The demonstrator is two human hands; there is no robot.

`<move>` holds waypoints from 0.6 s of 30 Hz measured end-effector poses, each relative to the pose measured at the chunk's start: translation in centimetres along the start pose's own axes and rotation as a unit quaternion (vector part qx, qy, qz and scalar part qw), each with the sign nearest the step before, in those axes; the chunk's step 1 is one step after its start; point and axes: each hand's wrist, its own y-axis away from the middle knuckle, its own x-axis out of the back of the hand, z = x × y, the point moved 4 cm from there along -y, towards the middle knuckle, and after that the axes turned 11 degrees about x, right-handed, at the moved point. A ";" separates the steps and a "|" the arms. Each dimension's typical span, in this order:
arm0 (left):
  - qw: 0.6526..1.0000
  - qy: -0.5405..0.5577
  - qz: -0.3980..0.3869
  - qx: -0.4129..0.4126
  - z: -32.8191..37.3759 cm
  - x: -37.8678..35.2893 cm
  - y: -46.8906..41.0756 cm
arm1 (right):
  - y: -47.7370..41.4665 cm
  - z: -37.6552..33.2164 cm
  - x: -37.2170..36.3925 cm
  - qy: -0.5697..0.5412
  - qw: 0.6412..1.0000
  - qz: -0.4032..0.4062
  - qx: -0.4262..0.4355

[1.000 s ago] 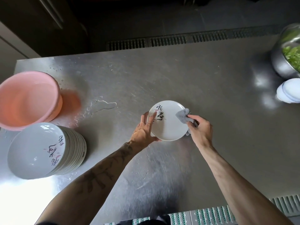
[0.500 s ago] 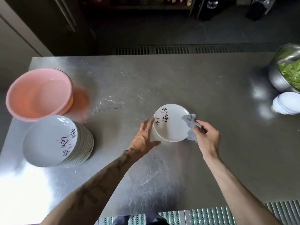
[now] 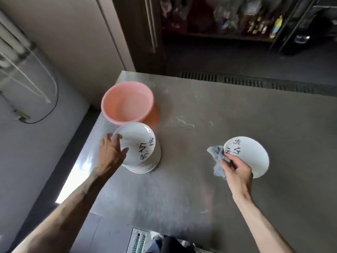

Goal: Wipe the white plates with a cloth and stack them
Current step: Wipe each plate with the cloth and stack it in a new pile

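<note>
A stack of white plates with black and pink lettering stands at the table's left side. My left hand lies on the top plate's left rim, fingers spread over the edge. A single white plate with the same lettering lies flat on the table to the right. My right hand grips a crumpled grey cloth at that plate's left edge, with fingers over its rim.
A pink plastic basin sits just behind the plate stack. The steel table has wet streaks near its middle and a left edge close to the stack. A floor drain grate runs beyond the far edge.
My left hand left the single plate and moved left onto the stack's top plate. My right hand with the cloth shifted from the plate's right side to its left. The view swung left.
</note>
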 end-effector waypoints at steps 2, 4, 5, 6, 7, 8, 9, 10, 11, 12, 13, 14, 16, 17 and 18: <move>0.999 0.003 -0.034 0.010 -1.1 0.1 -1.3 | 0.8 -0.4 -1.0 0.001 1.000 -0.006 0.007; 0.999 0.029 -0.038 0.021 -1.8 0.3 -2.2 | 1.4 -0.7 -1.7 0.001 1.000 -0.008 0.011; 0.998 0.042 -0.042 0.031 -2.0 0.5 -2.5 | 1.7 -0.7 -2.0 -0.001 1.000 -0.009 0.012; 0.997 0.051 -0.049 0.040 -2.3 0.6 -2.8 | 2.0 -0.7 -2.2 -0.002 1.000 -0.011 0.010; 0.995 0.060 -0.056 0.048 -2.5 0.7 -3.0 | 2.3 -0.7 -2.4 -0.002 1.000 -0.013 0.008; 0.994 0.068 -0.062 0.055 -2.8 0.7 -3.2 | 2.6 -0.7 -2.5 -0.001 1.000 -0.014 0.004; 0.993 0.078 -0.066 0.065 -2.9 0.8 -3.4 | 2.9 -0.7 -2.7 -0.001 1.000 -0.015 0.000; 0.990 0.089 -0.069 0.080 -3.0 0.8 -3.6 | 3.1 -0.7 -2.8 0.000 1.000 -0.014 -0.005; 0.987 0.104 -0.074 0.101 -3.1 0.9 -3.7 | 3.4 -0.8 -2.8 0.002 1.000 -0.013 -0.007; 0.981 0.124 -0.081 0.124 -3.1 0.8 -3.7 | 3.6 -0.8 -2.9 0.006 1.000 -0.012 -0.009; 0.974 0.149 -0.090 0.146 -3.2 0.7 -3.7 | 3.8 -0.8 -2.9 0.010 1.000 -0.011 -0.010; 0.966 0.177 -0.097 0.162 -3.4 0.6 -3.5 | 4.0 -0.9 -2.9 0.013 1.000 -0.011 -0.010; 0.949 0.234 -0.111 0.180 -3.8 0.5 -3.0 | 4.4 -1.0 -2.9 0.014 1.000 -0.011 -0.008; 0.938 0.265 -0.121 0.186 -3.9 0.6 -2.7 | 4.5 -1.1 -3.0 0.013 1.000 -0.011 -0.009; 0.926 0.299 -0.136 0.188 -3.9 0.7 -2.4 | 4.6 -1.2 -3.0 0.010 1.000 -0.010 -0.010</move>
